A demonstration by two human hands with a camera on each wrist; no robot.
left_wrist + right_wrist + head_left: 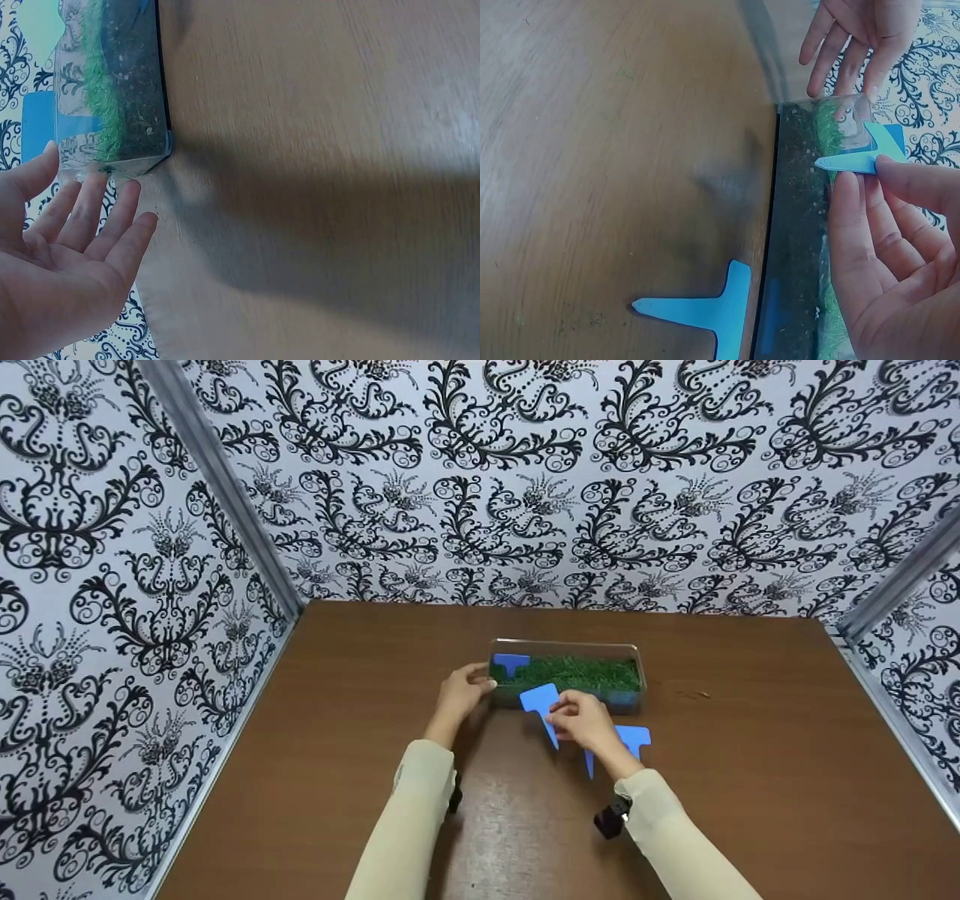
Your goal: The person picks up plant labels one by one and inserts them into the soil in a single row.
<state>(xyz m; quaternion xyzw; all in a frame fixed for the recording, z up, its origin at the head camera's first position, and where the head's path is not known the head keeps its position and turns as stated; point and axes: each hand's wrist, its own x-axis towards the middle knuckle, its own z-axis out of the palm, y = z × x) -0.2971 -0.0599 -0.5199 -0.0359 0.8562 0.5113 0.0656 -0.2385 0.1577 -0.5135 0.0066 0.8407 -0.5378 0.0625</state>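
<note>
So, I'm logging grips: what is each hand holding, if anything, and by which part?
The right hand pinches a blue tag where its stem meets its wide top. The left hand lies open at the end of the box, gripping nothing.

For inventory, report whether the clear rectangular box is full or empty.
Partly filled: the box holds dark soil, visible through its side, and green grass, with clear wall above.
</note>
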